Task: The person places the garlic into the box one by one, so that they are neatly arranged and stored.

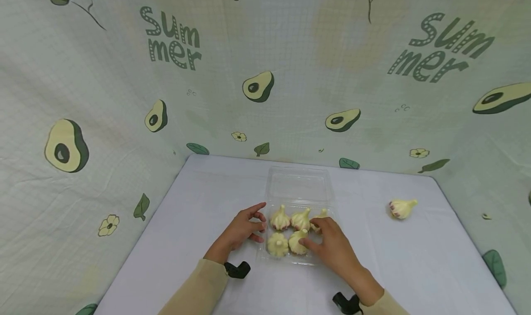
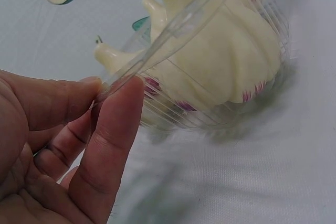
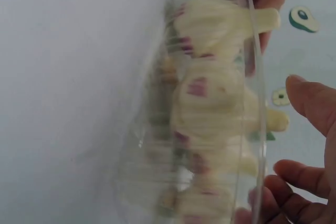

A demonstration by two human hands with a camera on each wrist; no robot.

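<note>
A clear plastic clamshell container [image 1: 296, 261] lies on the table with several garlic bulbs [image 1: 280, 218] in it, in two rows. Its lid [image 1: 299, 184] is folded back, away from me. My left hand [image 1: 242, 230] is at the container's left side; the left wrist view shows thumb and forefinger pinching the clear rim [image 2: 184, 27]. Over the right end of the container is my right hand [image 1: 333, 246], its thumb and fingers spread apart near the bulbs. In the right wrist view its fingers [image 3: 299, 177] overlap the rim, and no bulb shows in its grasp.
A single garlic bulb [image 1: 402, 208] lies loose on the white table [image 1: 373, 255], off to the right. Printed cloth [image 1: 298, 43] hangs as a wall behind and on both sides. Each wrist wears a black device [image 1: 238, 270].
</note>
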